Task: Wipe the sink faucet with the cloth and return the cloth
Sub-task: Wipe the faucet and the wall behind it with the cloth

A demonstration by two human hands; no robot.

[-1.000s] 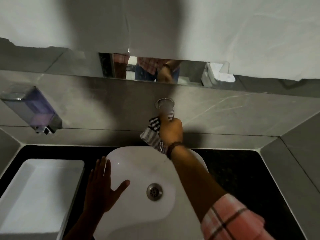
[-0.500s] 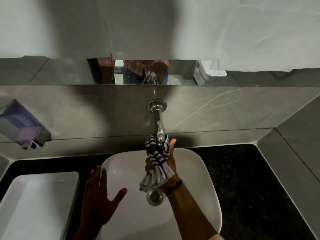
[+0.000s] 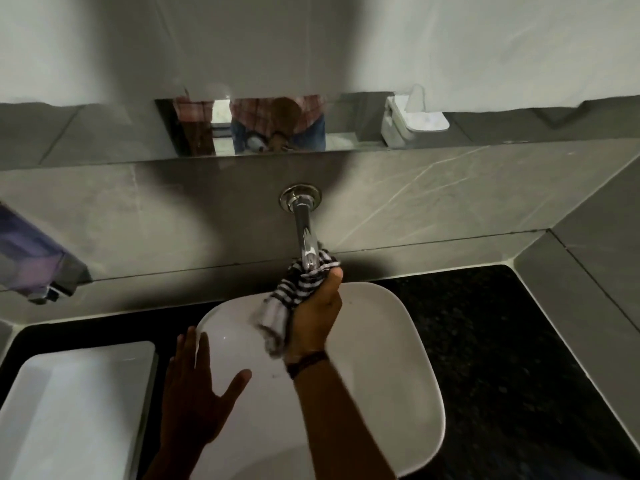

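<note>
R hand [image 3: 313, 315] fisted round striped cloth [image 3: 294, 292] at faucet [image 3: 304, 230] tip, spout end hidden | L hand [image 3: 194, 403] open flat, empty, on sink [image 3: 398, 375] rim | drain hidden by R arm

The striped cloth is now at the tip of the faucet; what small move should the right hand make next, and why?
Probably slide the striped cloth back up the faucet toward its wall flange. The right hand holds the cloth wrapped around the spout's tip only, and the chrome above it is uncovered. The left hand rests open on the sink rim.
</note>
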